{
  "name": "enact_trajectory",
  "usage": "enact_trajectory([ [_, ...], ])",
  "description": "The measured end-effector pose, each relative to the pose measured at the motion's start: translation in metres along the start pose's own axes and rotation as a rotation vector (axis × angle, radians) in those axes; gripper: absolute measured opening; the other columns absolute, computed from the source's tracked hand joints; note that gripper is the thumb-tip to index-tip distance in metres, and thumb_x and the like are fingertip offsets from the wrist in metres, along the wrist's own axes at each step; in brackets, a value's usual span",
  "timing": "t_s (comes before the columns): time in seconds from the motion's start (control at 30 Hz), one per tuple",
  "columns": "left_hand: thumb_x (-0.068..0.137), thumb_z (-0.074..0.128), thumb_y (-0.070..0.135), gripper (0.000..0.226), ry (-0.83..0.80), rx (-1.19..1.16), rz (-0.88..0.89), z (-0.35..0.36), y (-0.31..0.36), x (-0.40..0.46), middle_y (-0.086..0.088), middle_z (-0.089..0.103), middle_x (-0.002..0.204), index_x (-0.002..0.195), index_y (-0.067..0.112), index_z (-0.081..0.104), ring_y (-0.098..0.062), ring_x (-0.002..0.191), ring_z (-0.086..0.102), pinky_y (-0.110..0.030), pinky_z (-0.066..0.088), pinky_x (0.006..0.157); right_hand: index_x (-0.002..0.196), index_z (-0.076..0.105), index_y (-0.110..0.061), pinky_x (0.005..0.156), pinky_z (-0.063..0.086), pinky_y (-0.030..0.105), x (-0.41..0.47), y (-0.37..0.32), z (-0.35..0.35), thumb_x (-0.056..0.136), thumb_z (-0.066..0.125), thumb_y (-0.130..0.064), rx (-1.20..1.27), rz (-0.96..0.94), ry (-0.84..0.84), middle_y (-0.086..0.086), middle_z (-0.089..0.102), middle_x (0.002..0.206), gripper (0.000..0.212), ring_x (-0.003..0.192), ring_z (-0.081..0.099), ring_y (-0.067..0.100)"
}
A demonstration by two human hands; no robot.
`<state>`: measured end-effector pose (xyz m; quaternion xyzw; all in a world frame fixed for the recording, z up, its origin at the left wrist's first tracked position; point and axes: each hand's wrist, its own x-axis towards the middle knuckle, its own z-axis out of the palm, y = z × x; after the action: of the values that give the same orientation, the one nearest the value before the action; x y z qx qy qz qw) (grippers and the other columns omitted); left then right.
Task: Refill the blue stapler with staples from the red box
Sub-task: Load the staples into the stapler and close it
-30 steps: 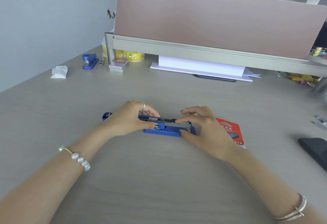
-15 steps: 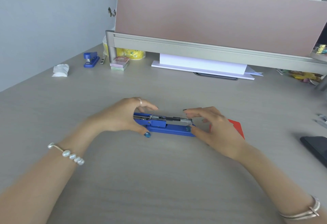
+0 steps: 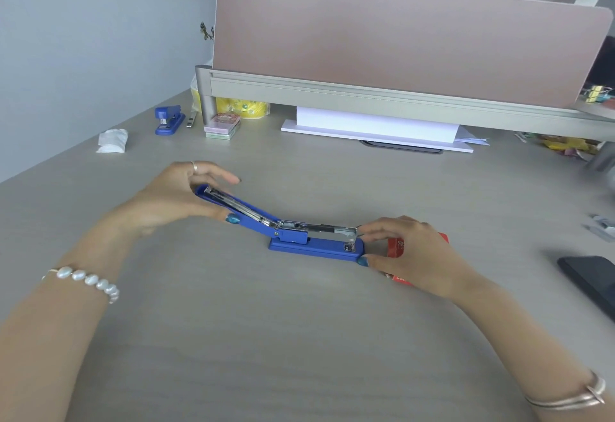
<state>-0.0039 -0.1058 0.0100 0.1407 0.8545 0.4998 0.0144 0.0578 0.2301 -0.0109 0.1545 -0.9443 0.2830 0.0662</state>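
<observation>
The blue stapler [image 3: 312, 248] lies in the middle of the desk with its lid swung open to the left and its metal staple channel showing. My left hand [image 3: 173, 200] grips the raised end of the open lid. My right hand [image 3: 409, 255] pinches the stapler's front end, thumb on the base and fingers on the metal rail. The red box [image 3: 397, 247] lies flat on the desk just right of the stapler, mostly hidden under my right hand.
A second blue stapler [image 3: 169, 119], a crumpled tissue [image 3: 113, 142] and a stack of sticky notes [image 3: 222, 127] sit at the back left. White paper [image 3: 376, 128] lies under the pink divider [image 3: 399, 38]. A black phone [image 3: 592, 280] rests at the right edge.
The stapler's lid has been swung open and back to the left by my left hand. My right hand moved to the front tip, uncovering part of the red box.
</observation>
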Motion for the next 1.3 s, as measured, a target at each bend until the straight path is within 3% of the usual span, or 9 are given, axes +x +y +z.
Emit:
enact_trajectory([
  [0.1, 0.054, 0.086, 0.008, 0.055, 0.087, -0.162, 0.071, 0.009, 0.006, 0.001, 0.007, 0.077, 0.075, 0.1, 0.031, 0.066, -0.007, 0.073, 0.068, -0.012, 0.052, 0.068, 0.098, 0.064, -0.037, 0.069, 0.033, 0.002, 0.001, 0.001, 0.001, 0.072, 0.073, -0.029, -0.004, 0.007, 0.001, -0.025, 0.07, 0.089, 0.029, 0.093, 0.045, -0.008],
  [0.17, 0.055, 0.083, -0.002, 0.065, 0.156, -0.288, 0.099, 0.02, 0.01, 0.002, 0.008, 0.077, 0.073, 0.107, 0.029, 0.061, -0.008, 0.077, 0.07, -0.013, 0.052, 0.069, 0.098, 0.064, -0.037, 0.071, 0.034, 0.006, 0.001, 0.002, 0.001, 0.072, 0.073, -0.03, -0.005, 0.006, -0.001, -0.025, 0.07, 0.089, 0.028, 0.093, 0.047, -0.006],
  [0.33, 0.039, 0.09, 0.014, 0.088, 0.298, -0.499, 0.2, 0.056, 0.029, 0.002, 0.01, 0.076, 0.076, 0.116, 0.032, 0.051, -0.006, 0.073, 0.069, -0.018, 0.054, 0.069, 0.094, 0.063, -0.041, 0.069, 0.034, 0.007, 0.002, 0.003, 0.003, 0.072, 0.071, -0.028, 0.01, 0.018, -0.003, -0.027, 0.07, 0.085, 0.027, 0.091, 0.046, -0.007],
  [0.5, 0.053, 0.083, 0.016, 0.048, 0.284, -0.399, 0.335, 0.091, 0.048, -0.001, 0.015, 0.075, 0.088, 0.097, 0.027, 0.066, -0.008, 0.088, 0.068, -0.02, 0.052, 0.076, 0.092, 0.063, -0.042, 0.072, 0.036, 0.014, 0.001, 0.002, 0.002, 0.071, 0.07, -0.026, 0.032, 0.028, -0.013, -0.025, 0.071, 0.087, 0.027, 0.091, 0.047, -0.005],
  [0.6, 0.063, 0.079, 0.014, 0.045, 0.185, -0.314, 0.367, 0.107, 0.047, -0.001, 0.019, 0.072, 0.101, 0.102, 0.033, 0.069, -0.008, 0.097, 0.067, -0.023, 0.051, 0.087, 0.093, 0.064, -0.039, 0.075, 0.039, 0.02, 0.002, 0.0, 0.002, 0.07, 0.07, -0.026, 0.042, 0.032, -0.016, -0.023, 0.071, 0.089, 0.027, 0.091, 0.049, -0.003],
  [0.77, 0.078, 0.07, 0.009, 0.044, 0.041, 0.135, 0.459, 0.123, 0.033, -0.003, 0.032, 0.057, 0.111, 0.112, 0.036, 0.063, 0.003, 0.111, 0.052, -0.007, 0.034, 0.094, 0.093, 0.064, -0.039, 0.078, 0.042, 0.025, 0.002, -0.003, 0.004, 0.072, 0.069, -0.026, 0.035, 0.034, -0.043, -0.025, 0.068, 0.089, 0.026, 0.095, 0.05, 0.001],
  [1.1, 0.088, 0.059, 0.013, 0.03, 0.022, 0.175, 0.496, 0.119, 0.035, -0.002, 0.017, 0.063, 0.114, 0.114, 0.027, 0.065, -0.003, 0.109, 0.053, -0.016, 0.042, 0.092, 0.096, 0.063, -0.039, 0.08, 0.041, 0.026, 0.001, 0.0, 0.005, 0.074, 0.069, -0.028, 0.044, 0.033, -0.042, -0.023, 0.07, 0.093, 0.025, 0.094, 0.049, 0.0],
  [1.3, 0.089, 0.058, 0.01, 0.032, 0.015, 0.149, 0.453, 0.12, 0.035, -0.003, 0.025, 0.059, 0.112, 0.112, 0.03, 0.065, -0.001, 0.111, 0.053, -0.013, 0.04, 0.092, 0.091, 0.062, -0.043, 0.079, 0.042, 0.025, 0.002, -0.001, 0.006, 0.073, 0.071, -0.029, 0.065, 0.035, -0.032, -0.024, 0.07, 0.092, 0.024, 0.094, 0.05, -0.001],
])
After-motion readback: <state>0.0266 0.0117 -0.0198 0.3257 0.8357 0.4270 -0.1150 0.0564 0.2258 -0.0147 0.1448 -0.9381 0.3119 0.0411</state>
